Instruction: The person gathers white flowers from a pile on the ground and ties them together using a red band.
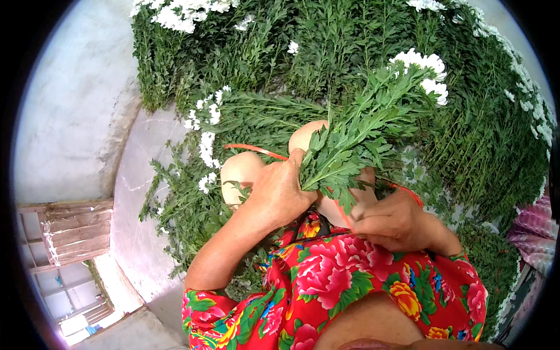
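My left hand [280, 186] grips a bunch of white chrysanthemums [363, 122] by the stems, above my bent knees. The leafy stems slant up to the right, and the white flower heads [420, 65] lie at the far end. An orange-red plastic tie strip [258, 149] passes by my left hand, its loose end pointing left over a knee. Closer to my body, my right hand [389, 218] pinches another stretch of the strip below the bunch. More of this strip loops behind the right wrist. Leaves and fingers hide where the strip meets the stems.
Cut chrysanthemums [341, 39] are massed ahead and along the right. Another pile [262, 113] lies by my knees, flower heads to the left. Grey floor [140, 210] shows at left, beside a pale wall [74, 87] and a wooden-framed opening [78, 232]. Pink fabric [533, 232] is at far right.
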Tool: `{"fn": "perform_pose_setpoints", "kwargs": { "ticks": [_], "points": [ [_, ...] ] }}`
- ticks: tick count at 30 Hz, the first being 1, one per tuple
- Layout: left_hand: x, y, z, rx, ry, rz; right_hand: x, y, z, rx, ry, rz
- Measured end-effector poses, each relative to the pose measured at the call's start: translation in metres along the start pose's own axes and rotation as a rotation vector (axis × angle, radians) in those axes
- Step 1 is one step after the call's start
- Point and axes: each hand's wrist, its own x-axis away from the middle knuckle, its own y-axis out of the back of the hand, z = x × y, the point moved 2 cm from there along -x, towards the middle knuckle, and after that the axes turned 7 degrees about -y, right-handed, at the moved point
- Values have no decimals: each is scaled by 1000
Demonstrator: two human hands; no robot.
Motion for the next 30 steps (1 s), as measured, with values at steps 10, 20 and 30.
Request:
{"fn": "perform_pose_setpoints", "kwargs": {
  "ticks": [10,20,30],
  "points": [
    [-2,-32,19,-169,-224,-138,-132,-3,-27,305,295,-413],
    [28,53,9,-285,-179,-51,-145,-20,-21,299,49,-316],
    [51,62,-4,-93,-687,-540,-139,-14,-5,271,12,-423]
  ]
}}
